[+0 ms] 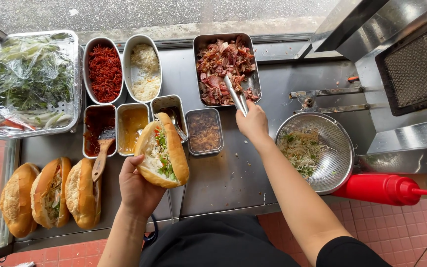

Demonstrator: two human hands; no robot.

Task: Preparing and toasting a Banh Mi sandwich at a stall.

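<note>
Steel counter [223,173] at a street food stand fills the view, with red floor tiles below. A split bread roll [163,151], already stuffed with greens and white shreds, lies in the left hand [137,188], whose fingers curl up around its bottom. The right hand [253,123] pinches metal tongs [235,96] that reach into the tray of chopped meat [226,69], well behind the roll. Meat could fall on the counter if the tongs slip on the way across. The roll could spill its filling if it tips. Sauce tubs [117,126], three more rolls [50,195], a strainer [317,148] and a red squeeze bottle [379,189] sit around.
</note>
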